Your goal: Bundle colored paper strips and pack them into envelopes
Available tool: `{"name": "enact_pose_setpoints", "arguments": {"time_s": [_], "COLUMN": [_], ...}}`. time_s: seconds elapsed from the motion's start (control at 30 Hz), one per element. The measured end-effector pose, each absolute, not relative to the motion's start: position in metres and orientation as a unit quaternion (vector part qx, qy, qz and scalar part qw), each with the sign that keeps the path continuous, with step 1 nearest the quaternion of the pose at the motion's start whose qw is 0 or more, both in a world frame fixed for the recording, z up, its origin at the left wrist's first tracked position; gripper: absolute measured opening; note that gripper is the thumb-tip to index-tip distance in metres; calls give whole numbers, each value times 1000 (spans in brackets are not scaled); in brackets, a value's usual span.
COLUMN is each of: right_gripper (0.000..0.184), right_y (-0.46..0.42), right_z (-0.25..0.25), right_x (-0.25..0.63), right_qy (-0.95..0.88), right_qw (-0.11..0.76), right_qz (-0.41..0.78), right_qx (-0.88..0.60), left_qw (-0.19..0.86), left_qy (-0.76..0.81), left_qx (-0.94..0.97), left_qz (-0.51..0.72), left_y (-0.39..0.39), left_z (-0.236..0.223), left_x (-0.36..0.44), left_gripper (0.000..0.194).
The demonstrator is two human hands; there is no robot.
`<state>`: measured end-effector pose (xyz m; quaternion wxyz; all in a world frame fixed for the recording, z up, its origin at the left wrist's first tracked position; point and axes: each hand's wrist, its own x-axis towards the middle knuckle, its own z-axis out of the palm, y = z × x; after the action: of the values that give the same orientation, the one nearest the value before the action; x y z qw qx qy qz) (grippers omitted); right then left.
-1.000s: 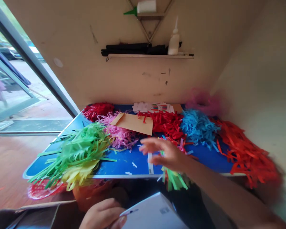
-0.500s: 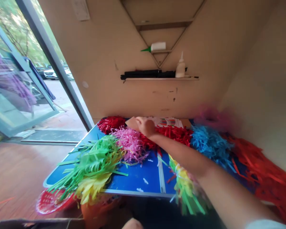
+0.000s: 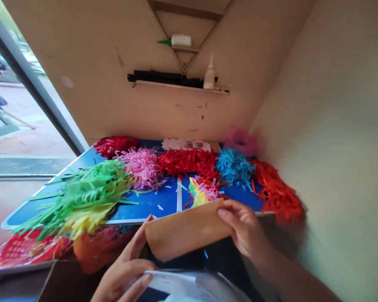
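My right hand (image 3: 245, 226) grips the right end of a kraft paper envelope (image 3: 185, 228), lifting it above the front edge of the blue table (image 3: 151, 207). My left hand (image 3: 124, 272) sits low at the bottom of the view, holding a white paper sheet or packet (image 3: 185, 283), with its thumb raised close to the envelope's left end. Shredded-paper bunches cover much of the table, including a green and yellow one (image 3: 88, 197), a pink one (image 3: 141, 167) and a small multicoloured one (image 3: 203, 192) nearest the envelope.
Red (image 3: 189, 162), blue (image 3: 234, 167) and orange-red (image 3: 275, 193) paper bunches line the table's back and right. Printed papers (image 3: 185, 145) lie behind them. A wall shelf (image 3: 179, 86) holds a glue bottle (image 3: 209, 76). A red basket (image 3: 22, 251) sits below the table's left front, and a glass door (image 3: 28, 92) stands at left.
My right hand has come back from the table's far side with the kraft envelope, which no longer lies on the table. The view has also tilted and shifted.
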<state>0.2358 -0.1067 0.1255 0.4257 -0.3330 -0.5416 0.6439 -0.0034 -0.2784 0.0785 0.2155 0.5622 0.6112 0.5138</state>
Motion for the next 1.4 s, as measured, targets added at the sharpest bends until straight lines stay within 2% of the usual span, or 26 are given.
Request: {"name": "enact_pose_setpoints", "arguments": {"time_s": [0.13,0.27,0.4,0.47,0.57,0.63,0.7,0.87,0.93,1.1,1.2,1.4], "right_gripper": [27,30,33,32,23,15,11,14,15,17,10,13], "right_y": [-117,-116,-108,-101,-94,-92,-92,-93,-89,-71,-62,-54], "right_z": [120,121,119,118,123,128,132,134,137,156,169,176], "right_x": [250,253,249,248,249,249,246,236,235,235,231,228], "right_qy": [-525,-531,-549,-575,-653,-711,-751,-752,-776,-890,-912,-925], "right_qw": [375,344,311,308,313,285,238,174,162,148,121,80], "right_qz": [689,692,681,653,554,498,491,559,531,371,356,346], "right_qx": [-330,-347,-371,-385,-411,-406,-371,-303,-300,-220,-163,-132], "left_qw": [202,183,235,240,188,146,132,224,251,288,301,299], "left_qy": [600,621,610,606,610,604,579,491,483,478,469,474], "left_qx": [583,583,575,579,604,636,684,756,746,741,746,750], "left_qz": [509,491,492,490,478,458,425,372,383,373,364,351], "left_y": [-264,-254,-247,-247,-252,-254,-250,-222,-214,-207,-205,-204], "left_z": [88,82,71,66,67,76,88,104,104,108,112,115], "left_x": [9,13,11,8,5,8,14,27,29,35,38,42], "left_gripper": [27,19,23,22,16,16,17,17,17,19,20,19]}}
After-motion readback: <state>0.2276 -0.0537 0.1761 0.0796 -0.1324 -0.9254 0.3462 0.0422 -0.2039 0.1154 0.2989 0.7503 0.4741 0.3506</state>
